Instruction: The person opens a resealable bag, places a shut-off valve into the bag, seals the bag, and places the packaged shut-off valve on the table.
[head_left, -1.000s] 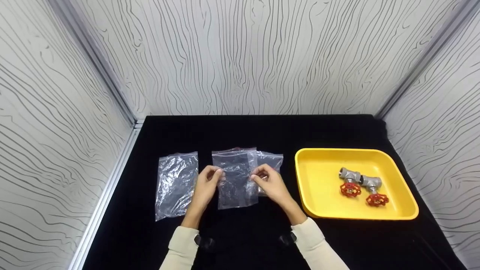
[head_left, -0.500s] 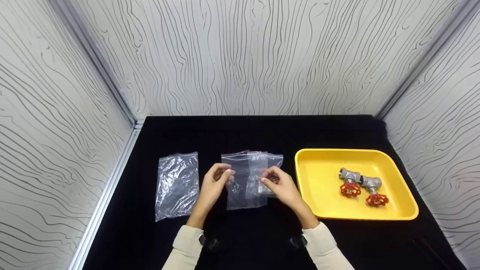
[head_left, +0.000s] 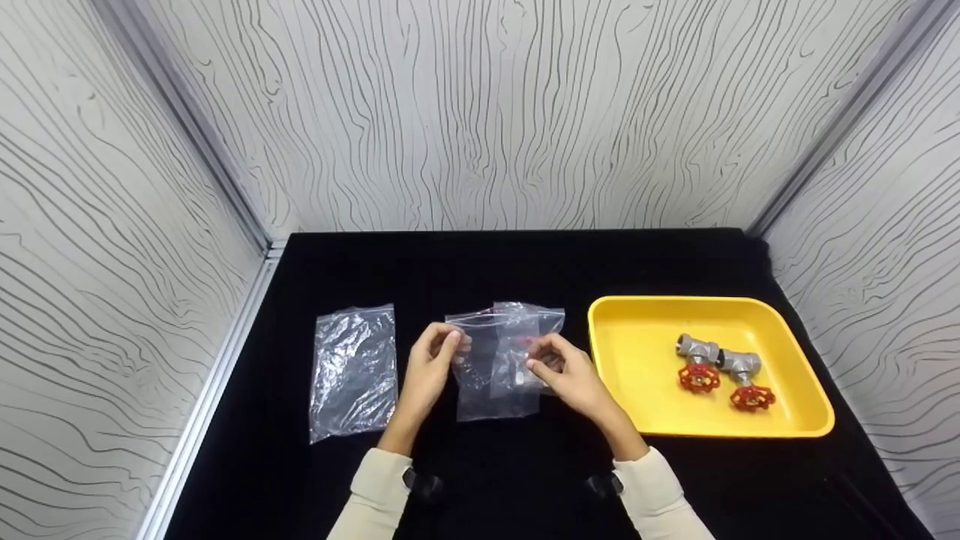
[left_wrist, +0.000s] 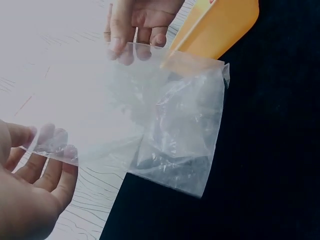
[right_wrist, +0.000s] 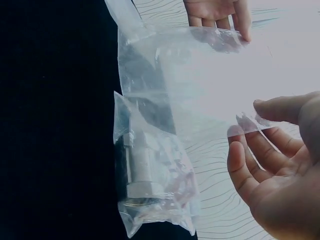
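A clear zip bag (head_left: pixel 476 382) is stretched between both hands above the black cloth. My left hand (head_left: pixel 427 364) pinches its left edge between thumb and fingers. The right edge is pinched by my right hand (head_left: pixel 574 381), whose fingers show through the film in the right wrist view. Behind and below this bag lies another clear bag (right_wrist: pixel 165 180) with a metal fitting (right_wrist: pixel 142 170) inside; the held bag partly covers it in the head view. Left of my left hand, a separate wrinkled clear bag (head_left: pixel 352 375) lies flat.
On the right stands a yellow tray (head_left: pixel 630 397), close to my right hand. Two metal valves (head_left: pixel 697 351) with red handwheels (head_left: pixel 752 398) lie in it. Black cloth (head_left: pixel 480 266) covers the table, and patterned panels (head_left: pixel 465 112) enclose the back and sides.
Both hands have shifted a little to the right with the bag between them. It now overlaps more of the bag with the fitting. Tray and valves stay put.
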